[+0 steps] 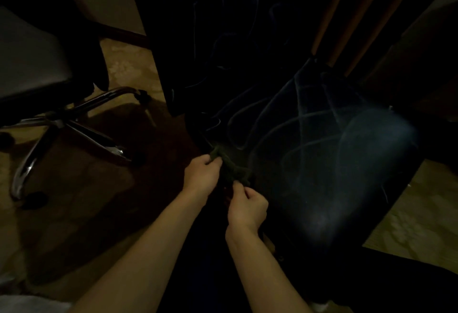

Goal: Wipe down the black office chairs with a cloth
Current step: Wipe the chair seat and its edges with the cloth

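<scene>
1. My left hand (202,176) pinches one end of the dark green cloth (231,167), fingers curled around it.
2. My right hand (247,207) grips the cloth's nearer end, so it stretches between both hands.
3. The cloth sits over the near left edge of the black chair seat (334,164), whose surface shows curved wipe streaks; I cannot tell whether cloth and seat touch.
4. A second chair (32,64) stands well apart to the left, its chrome star base (59,124) on the floor (128,64).
</scene>
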The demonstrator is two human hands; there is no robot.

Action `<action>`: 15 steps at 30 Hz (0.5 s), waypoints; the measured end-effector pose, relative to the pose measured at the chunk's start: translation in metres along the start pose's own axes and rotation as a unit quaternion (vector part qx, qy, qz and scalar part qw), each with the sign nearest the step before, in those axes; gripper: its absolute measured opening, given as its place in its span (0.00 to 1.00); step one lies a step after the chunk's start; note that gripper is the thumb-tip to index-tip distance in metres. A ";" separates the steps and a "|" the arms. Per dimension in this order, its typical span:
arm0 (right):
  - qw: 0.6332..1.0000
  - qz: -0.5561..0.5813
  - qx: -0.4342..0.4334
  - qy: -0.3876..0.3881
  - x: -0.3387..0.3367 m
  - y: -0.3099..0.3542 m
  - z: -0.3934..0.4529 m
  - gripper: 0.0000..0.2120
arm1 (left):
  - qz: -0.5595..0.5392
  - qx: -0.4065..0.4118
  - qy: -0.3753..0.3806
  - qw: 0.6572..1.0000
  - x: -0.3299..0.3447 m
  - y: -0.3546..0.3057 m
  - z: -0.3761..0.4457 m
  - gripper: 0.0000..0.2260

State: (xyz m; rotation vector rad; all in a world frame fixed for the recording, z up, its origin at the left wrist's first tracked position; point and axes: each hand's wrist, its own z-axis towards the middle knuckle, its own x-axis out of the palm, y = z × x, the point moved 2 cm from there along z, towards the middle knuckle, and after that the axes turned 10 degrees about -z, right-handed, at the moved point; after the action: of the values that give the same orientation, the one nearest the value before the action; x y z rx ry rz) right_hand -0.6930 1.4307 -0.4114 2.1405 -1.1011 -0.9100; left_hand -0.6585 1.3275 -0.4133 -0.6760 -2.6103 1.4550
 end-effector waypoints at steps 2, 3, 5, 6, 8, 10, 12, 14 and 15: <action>1.000 -0.006 -0.008 -0.024 -0.005 -0.006 0.000 0.17 | 0.041 0.009 0.036 0.998 0.001 0.002 -0.003 0.09; 0.999 -0.010 -0.008 -0.035 -0.009 -0.010 0.000 0.17 | 0.056 0.008 0.056 0.997 0.002 0.003 -0.006 0.08; 0.999 -0.010 -0.003 -0.046 -0.019 -0.016 -0.003 0.16 | 0.054 -0.006 0.087 0.995 0.004 0.005 -0.013 0.07; 0.999 -0.006 0.002 -0.052 -0.024 -0.018 -0.004 0.16 | 0.041 -0.014 0.097 0.994 0.005 0.006 -0.017 0.07; 0.998 0.009 0.017 -0.065 -0.034 -0.020 -0.004 0.16 | 0.019 -0.028 0.123 0.992 0.009 0.008 -0.027 0.07; 0.997 0.023 0.024 -0.070 -0.045 -0.023 -0.006 0.14 | 0.006 -0.045 0.147 0.988 0.017 0.013 -0.039 0.07; 0.997 0.035 0.013 -0.064 -0.052 -0.028 -0.008 0.13 | -0.020 -0.049 0.140 0.989 0.022 0.019 -0.048 0.07; 0.999 0.037 -0.002 -0.033 -0.049 -0.026 -0.008 0.13 | -0.053 -0.040 0.090 0.994 0.020 0.021 -0.050 0.07; 0.999 0.034 -0.009 -0.018 -0.044 -0.022 -0.006 0.13 | -0.065 -0.033 0.059 0.996 0.017 0.021 -0.046 0.08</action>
State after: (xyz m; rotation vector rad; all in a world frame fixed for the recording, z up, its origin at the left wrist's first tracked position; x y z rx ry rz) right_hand -0.6974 1.4799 -0.4103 2.0663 -1.1717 -0.9284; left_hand -0.6540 1.3808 -0.4081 -0.5688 -2.5689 1.2582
